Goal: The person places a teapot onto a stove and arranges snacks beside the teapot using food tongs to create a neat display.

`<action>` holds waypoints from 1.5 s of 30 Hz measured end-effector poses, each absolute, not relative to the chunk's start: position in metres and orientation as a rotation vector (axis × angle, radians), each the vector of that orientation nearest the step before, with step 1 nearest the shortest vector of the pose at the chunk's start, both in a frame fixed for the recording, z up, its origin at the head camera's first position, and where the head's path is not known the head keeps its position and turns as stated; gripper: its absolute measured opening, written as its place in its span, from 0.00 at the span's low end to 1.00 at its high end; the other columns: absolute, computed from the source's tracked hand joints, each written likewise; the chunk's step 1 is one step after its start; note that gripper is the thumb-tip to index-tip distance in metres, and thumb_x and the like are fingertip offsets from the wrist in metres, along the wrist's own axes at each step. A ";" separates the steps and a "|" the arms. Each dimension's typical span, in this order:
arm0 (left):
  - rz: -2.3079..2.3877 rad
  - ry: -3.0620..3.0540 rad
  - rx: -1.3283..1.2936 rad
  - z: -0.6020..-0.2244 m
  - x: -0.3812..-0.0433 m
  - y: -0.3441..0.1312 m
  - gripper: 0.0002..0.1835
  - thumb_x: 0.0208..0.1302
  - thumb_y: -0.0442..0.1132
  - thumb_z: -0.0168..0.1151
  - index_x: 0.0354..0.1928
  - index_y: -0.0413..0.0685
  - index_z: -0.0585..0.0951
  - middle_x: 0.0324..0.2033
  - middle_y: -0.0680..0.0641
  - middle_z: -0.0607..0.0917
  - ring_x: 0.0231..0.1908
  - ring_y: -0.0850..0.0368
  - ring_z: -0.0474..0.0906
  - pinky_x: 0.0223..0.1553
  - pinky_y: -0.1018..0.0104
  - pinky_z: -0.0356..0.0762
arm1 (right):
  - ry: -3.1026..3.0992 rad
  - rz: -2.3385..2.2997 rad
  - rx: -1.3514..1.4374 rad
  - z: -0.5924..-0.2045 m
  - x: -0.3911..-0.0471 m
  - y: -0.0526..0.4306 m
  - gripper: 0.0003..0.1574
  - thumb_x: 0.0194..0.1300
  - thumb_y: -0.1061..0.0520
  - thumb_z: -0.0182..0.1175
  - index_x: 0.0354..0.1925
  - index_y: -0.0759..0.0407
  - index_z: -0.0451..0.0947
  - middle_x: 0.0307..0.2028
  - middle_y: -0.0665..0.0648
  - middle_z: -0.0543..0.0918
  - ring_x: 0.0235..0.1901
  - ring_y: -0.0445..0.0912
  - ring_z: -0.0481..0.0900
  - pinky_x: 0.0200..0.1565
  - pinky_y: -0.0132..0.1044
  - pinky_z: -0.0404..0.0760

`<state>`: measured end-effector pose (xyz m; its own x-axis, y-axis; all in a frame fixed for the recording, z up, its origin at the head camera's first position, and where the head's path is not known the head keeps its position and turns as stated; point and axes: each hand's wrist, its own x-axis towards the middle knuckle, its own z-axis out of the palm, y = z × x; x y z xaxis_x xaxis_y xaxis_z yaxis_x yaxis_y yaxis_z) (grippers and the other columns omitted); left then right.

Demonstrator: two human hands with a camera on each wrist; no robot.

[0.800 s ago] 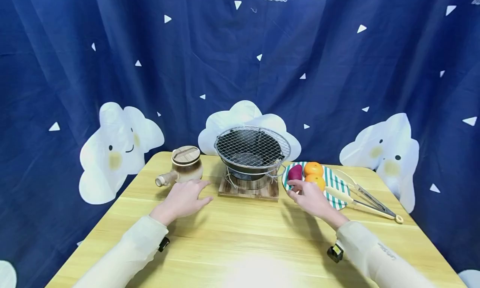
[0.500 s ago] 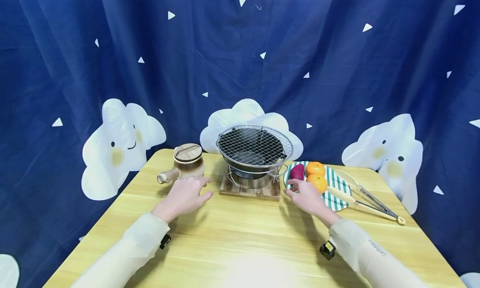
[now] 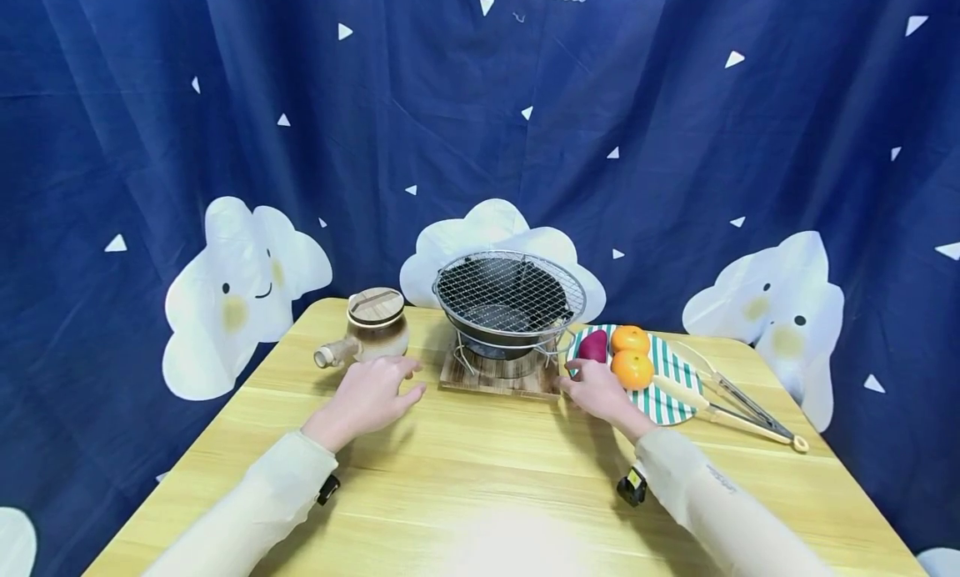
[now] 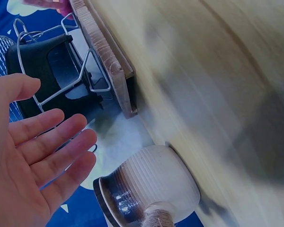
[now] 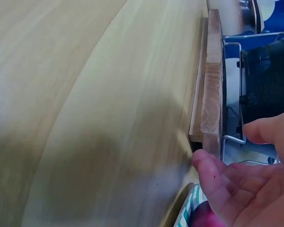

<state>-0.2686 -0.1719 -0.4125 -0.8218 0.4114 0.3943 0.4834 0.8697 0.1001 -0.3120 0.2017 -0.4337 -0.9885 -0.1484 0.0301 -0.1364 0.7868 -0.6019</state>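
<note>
My left hand hovers over the table just in front of a small lidded clay pot, fingers loosely spread and holding nothing. In the left wrist view the palm faces the grill, with the pot beside the fingertips. A round tabletop grill with a wire mesh top stands on a wooden base board between the hands. My right hand is at the board's front right corner. In the right wrist view its fingertips are right at the edge of the board, thumb apart, nothing gripped.
A green-and-white striped plate lies right of the grill, partly behind my right hand. On it are two oranges and a purple oval item. Cream-tipped tongs lie across its right side. A blue curtain hangs behind the table.
My right hand has moved left, from in front of the purple item and oranges to the board's right corner. The left hand has stayed near the pot. The head view shifted slightly.
</note>
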 end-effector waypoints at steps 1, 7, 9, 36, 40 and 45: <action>-0.274 -2.675 -0.666 -0.413 -0.268 -0.172 0.18 0.65 0.53 0.64 0.50 0.50 0.86 0.39 0.52 0.89 0.38 0.54 0.86 0.25 0.56 0.82 | 2.945 -1.000 -0.232 -0.435 -0.313 0.201 0.32 0.69 0.51 0.61 0.65 0.69 0.73 0.32 0.58 0.89 0.22 0.47 0.85 0.23 0.36 0.82; -0.263 -2.664 -0.664 -0.415 -0.266 -0.172 0.18 0.64 0.53 0.64 0.49 0.50 0.87 0.40 0.51 0.90 0.35 0.55 0.85 0.22 0.57 0.80 | 2.939 -0.987 -0.196 -0.439 -0.316 0.199 0.32 0.70 0.51 0.60 0.64 0.69 0.73 0.22 0.56 0.86 0.20 0.47 0.85 0.25 0.37 0.85; -0.264 -2.663 -0.661 -0.415 -0.266 -0.172 0.18 0.64 0.53 0.65 0.49 0.50 0.87 0.41 0.51 0.90 0.36 0.54 0.85 0.23 0.56 0.80 | 2.946 -0.966 -0.193 -0.440 -0.317 0.197 0.32 0.70 0.51 0.60 0.64 0.70 0.73 0.19 0.55 0.85 0.19 0.46 0.84 0.29 0.38 0.86; -0.228 -2.648 -0.682 -0.422 -0.265 -0.171 0.15 0.64 0.52 0.65 0.46 0.53 0.86 0.37 0.53 0.89 0.36 0.56 0.85 0.27 0.58 0.83 | 2.913 -0.921 -0.144 -0.439 -0.327 0.190 0.30 0.66 0.56 0.64 0.63 0.69 0.74 0.17 0.57 0.84 0.15 0.45 0.81 0.24 0.33 0.83; -0.255 -2.647 -0.675 -0.421 -0.264 -0.173 0.16 0.63 0.52 0.65 0.46 0.52 0.87 0.38 0.52 0.90 0.37 0.56 0.86 0.29 0.57 0.84 | 2.923 -0.904 -0.154 -0.441 -0.329 0.189 0.29 0.66 0.56 0.64 0.61 0.69 0.76 0.16 0.55 0.83 0.14 0.44 0.80 0.22 0.33 0.82; -0.268 -2.648 -0.662 -0.417 -0.263 -0.177 0.16 0.63 0.51 0.66 0.47 0.51 0.87 0.39 0.51 0.90 0.37 0.55 0.86 0.28 0.55 0.83 | 2.934 -0.888 -0.145 -0.443 -0.331 0.188 0.27 0.66 0.56 0.64 0.60 0.67 0.77 0.14 0.53 0.82 0.13 0.43 0.79 0.22 0.33 0.80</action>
